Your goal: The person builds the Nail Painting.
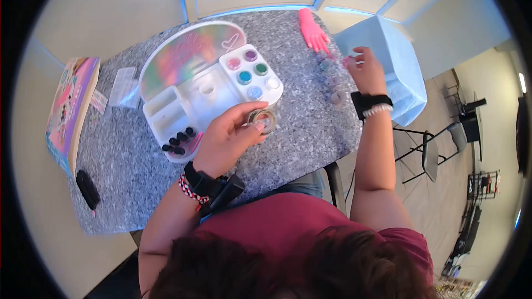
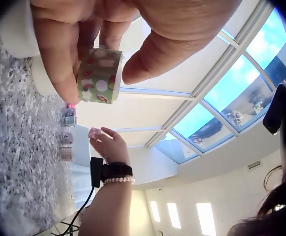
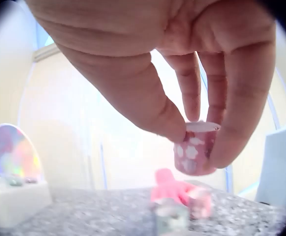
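Between thumb and fingers, the left hand (image 1: 230,135) pinches a patterned tape roll (image 2: 100,76), greenish with red and white shapes, above the table near the white organizer (image 1: 205,91). The right hand (image 1: 367,72) holds a small pink roll with white shapes (image 3: 196,150) between thumb and index finger, raised above the table's right side. Below it, several small rolls (image 1: 337,81) stand in a line on the table. A pink rubber-like hand (image 1: 313,32) lies just behind them.
Jars of coloured glitter (image 1: 244,77) and black-capped bottles (image 1: 175,142) sit in the organizer. At left are a colourful box (image 1: 71,111), a clear case (image 1: 123,86) and a black pouch (image 1: 87,189). A light-blue covered object (image 1: 388,61) stands beyond the right edge.
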Motion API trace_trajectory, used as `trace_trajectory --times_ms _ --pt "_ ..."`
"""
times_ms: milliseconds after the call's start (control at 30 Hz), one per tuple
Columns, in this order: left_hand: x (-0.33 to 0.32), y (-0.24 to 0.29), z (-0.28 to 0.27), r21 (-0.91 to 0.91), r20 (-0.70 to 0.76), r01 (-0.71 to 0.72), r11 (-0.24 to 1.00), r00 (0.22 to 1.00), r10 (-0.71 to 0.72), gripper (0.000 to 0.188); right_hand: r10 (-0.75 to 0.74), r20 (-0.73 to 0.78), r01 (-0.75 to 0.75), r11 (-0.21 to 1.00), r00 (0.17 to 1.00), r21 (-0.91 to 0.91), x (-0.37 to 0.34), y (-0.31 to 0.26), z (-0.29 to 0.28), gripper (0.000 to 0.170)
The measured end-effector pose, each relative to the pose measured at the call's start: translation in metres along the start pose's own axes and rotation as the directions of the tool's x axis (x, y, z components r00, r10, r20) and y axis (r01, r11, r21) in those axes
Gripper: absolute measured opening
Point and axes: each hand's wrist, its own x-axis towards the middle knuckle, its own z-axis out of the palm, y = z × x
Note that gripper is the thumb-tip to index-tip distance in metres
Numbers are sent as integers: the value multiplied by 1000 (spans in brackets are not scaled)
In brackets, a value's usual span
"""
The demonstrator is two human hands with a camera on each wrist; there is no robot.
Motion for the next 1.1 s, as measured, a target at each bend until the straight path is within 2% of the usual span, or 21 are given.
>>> trace_trajectory --times_ms 67,100,133,167,200,267,367,433,467,533,667,733,1000,1100 --pt "0 -4 -5 14 -2 5 1000 1000 -5 47 -207 -75 215 968 976 126 -29 -36 -11 25" --pt "1 -6 -5 10 25 -52 999 998 52 49 -200 -14 195 935 980 296 -51 -67 -20 21" --pt "2 -6 -5 6 57 -110 994 992 109 52 -190 54 137 849 980 510 -69 -89 -21 22" --pt "3 -6 -5 19 45 -106 994 993 105 56 -258 143 88 712 955 696 -87 -105 -21 24" --pt "3 -6 -4 20 34 -101 995 994 100 56 -333 210 75 670 919 739 -102 -118 -24 28" --pt "4 -7 -3 -5 32 -116 993 993 116 57 -395 219 117 671 892 732 -130 -143 -22 32" --pt "2 -3 -2 -2 33 -92 996 995 92 57 -437 152 188 641 887 744 -148 -156 -10 31" --pt "3 -5 -3 9 21 -86 996 996 86 57 -527 31 410 696 849 589 -150 -151 1 30" --pt "3 -6 -4 19 12 -83 996 997 83 57 -529 36 409 695 848 591 -149 -149 3 30" --pt "2 -5 -4 26 -7 -68 997 998 68 57 -675 -45 633 664 737 397 -148 -147 5 31" --pt "2 -8 -3 40 -57 -64 997 996 66 58 -685 -49 667 687 727 287 -152 -145 5 31" --pt "1 -7 -2 28 -78 -54 998 995 56 58 -562 48 488 755 826 438 -157 -146 3 29" --pt "-1 -7 0 89 -125 2 996 992 9 55 -526 52 436 753 849 493 -157 -142 10 24" --pt "-1 -9 2 42 -136 -43 998 989 48 54 -508 61 412 758 859 506 -157 -144 8 21"
